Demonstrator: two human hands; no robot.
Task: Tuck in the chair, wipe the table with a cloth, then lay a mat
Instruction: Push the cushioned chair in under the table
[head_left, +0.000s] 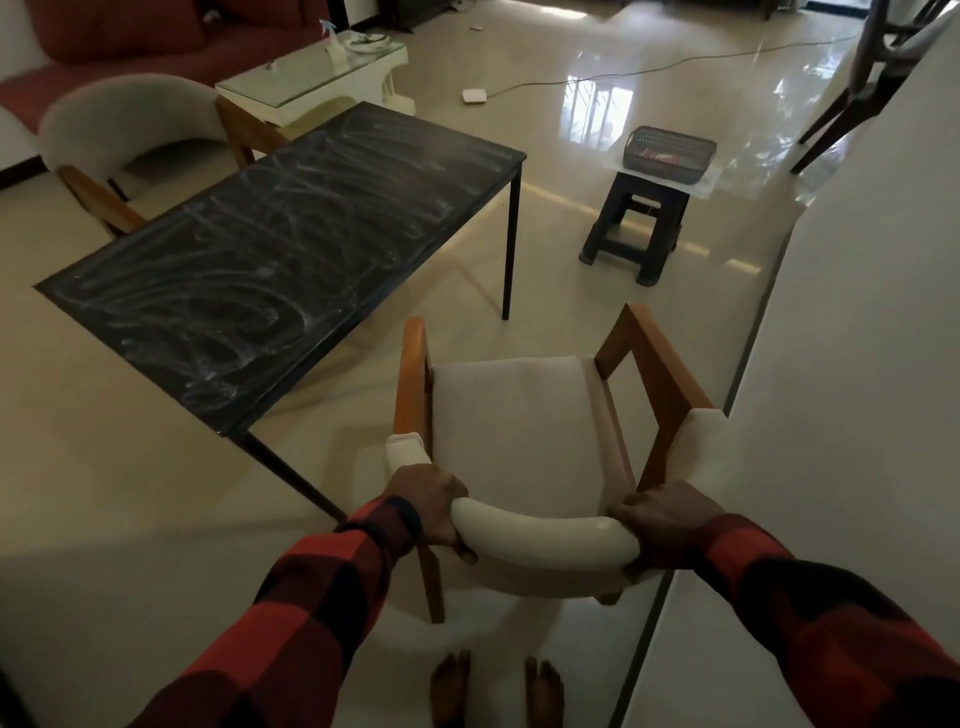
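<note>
Both hands on the armchair (524, 415) backrest: left hand (428, 506) and right hand (662, 522) each curled tight round the padded top rail. Step one in hand, chair not tucked; it stands off the near right corner of the black glass table (280, 244), angled away. Next move likely needs a swing left, then a push under the edge. Tabletop is smeared. Cloth and mat possibly in the grey basket (670, 155) on the stool (635, 228); can't tell.

Both hands (545, 519) on chair (519, 415) backrest
</note>
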